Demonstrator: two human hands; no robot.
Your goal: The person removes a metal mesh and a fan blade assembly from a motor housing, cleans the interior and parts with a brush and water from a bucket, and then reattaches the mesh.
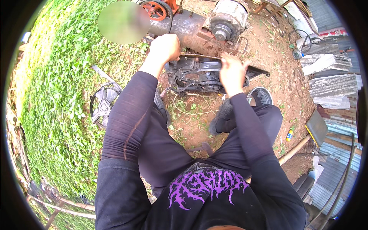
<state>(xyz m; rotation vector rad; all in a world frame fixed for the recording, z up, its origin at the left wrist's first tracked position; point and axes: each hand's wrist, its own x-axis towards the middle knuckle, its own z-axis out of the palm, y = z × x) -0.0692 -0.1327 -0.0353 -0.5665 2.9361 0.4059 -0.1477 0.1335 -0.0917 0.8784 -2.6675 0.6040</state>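
Observation:
A dirty black machine assembly (193, 74), with a round wheel-like part in its housing, stands on the ground between my feet. My left hand (165, 48) is closed at its upper left corner; the fingertips are turned out of sight. Over its right side reaches my right hand (233, 73), slightly blurred, with the thumb held away and the fingers laid across the top edge. A thin pale cord (191, 112) lies looped on the soil just below the assembly.
Beyond the assembly lies a rusty cylindrical tank (188, 32) carrying a motor with a pulley (222, 32) and a red wheel (154, 10). A dark mask-like object (104, 100) lies left on the grass. A long-handled tool (295, 150), yellow bottle (289, 135) and corrugated sheets (332, 86) lie right.

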